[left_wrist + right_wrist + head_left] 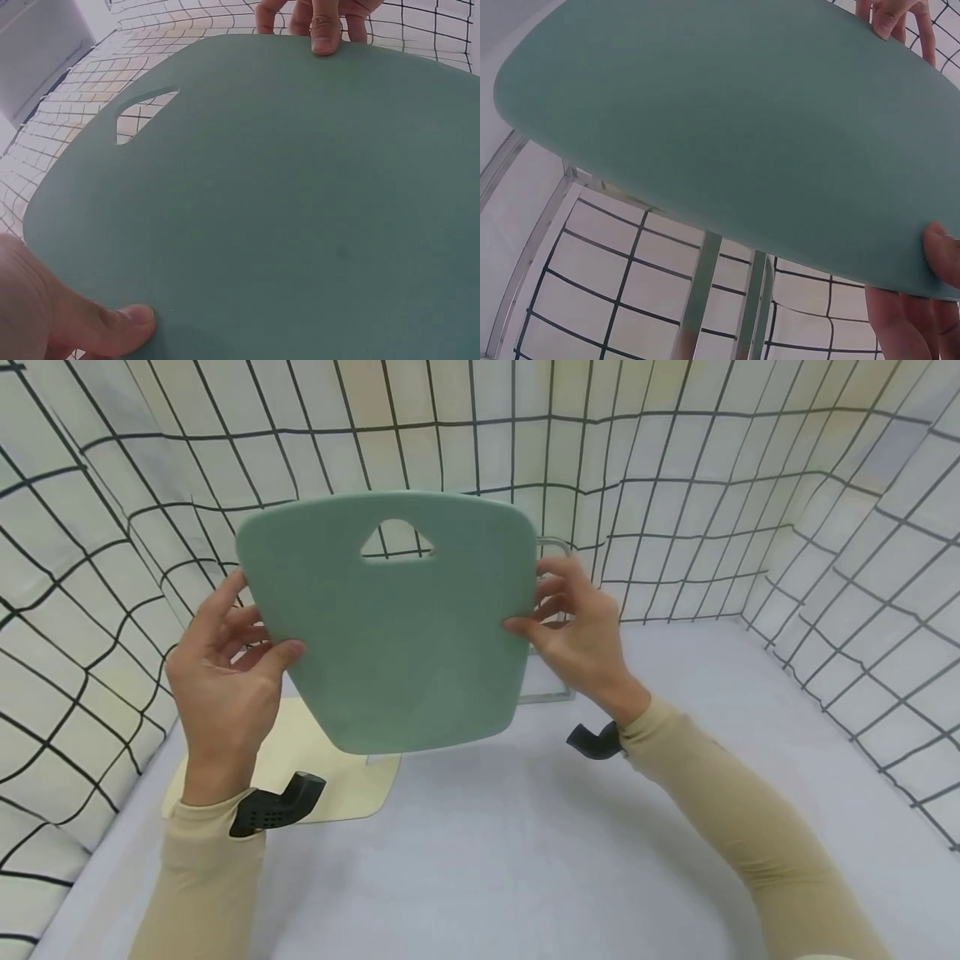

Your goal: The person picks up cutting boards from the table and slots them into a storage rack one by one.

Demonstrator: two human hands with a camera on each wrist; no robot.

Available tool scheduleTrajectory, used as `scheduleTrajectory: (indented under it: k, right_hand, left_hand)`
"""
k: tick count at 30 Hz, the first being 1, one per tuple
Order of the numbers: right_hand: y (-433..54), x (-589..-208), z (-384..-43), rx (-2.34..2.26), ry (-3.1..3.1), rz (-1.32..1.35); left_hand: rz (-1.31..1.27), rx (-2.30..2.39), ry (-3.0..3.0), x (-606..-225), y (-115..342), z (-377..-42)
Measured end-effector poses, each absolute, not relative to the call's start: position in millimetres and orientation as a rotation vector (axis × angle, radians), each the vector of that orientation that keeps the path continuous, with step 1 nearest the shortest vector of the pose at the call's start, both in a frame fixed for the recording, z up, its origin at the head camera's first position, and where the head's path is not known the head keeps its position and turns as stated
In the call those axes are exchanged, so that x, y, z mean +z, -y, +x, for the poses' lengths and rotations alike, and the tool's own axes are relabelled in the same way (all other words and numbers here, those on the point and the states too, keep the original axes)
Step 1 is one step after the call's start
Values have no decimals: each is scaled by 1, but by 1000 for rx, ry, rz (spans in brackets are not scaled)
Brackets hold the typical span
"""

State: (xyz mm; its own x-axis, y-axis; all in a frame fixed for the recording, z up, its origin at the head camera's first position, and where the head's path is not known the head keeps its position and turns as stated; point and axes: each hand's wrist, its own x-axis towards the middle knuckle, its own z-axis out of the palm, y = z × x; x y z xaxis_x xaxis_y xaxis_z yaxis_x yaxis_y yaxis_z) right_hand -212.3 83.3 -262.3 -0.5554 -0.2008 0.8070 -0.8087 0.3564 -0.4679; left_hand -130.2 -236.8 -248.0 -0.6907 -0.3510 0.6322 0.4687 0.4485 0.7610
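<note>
A green cutting board [405,635] with a cut-out handle hole near its top edge is held up, tilted, above the table. My left hand [232,664] grips its left edge, thumb on the near face and fingers behind. On the opposite edge, my right hand [577,622] pinches the board between thumb and fingers. In the left wrist view the board's broad face [285,195] fills most of the picture, with the left thumb [112,330] pressed on it. The right wrist view shows the right thumb [941,251] on the same face.
A pale yellow cutting board [330,793] lies on the white table [480,868] at the left, partly behind the left wrist. Behind the green board stands a metal wire rack [551,697], mostly hidden. White cloth with a black grid [675,510] encloses the back and sides.
</note>
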Motion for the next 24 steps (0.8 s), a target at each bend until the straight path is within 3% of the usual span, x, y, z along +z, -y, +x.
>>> scheduleTrajectory:
  k: [24]
  right_hand:
    - [-68, -268, -222, 1225, 1960, 899]
  left_hand:
    - [-10, -1322, 1917, -248, 246, -136]
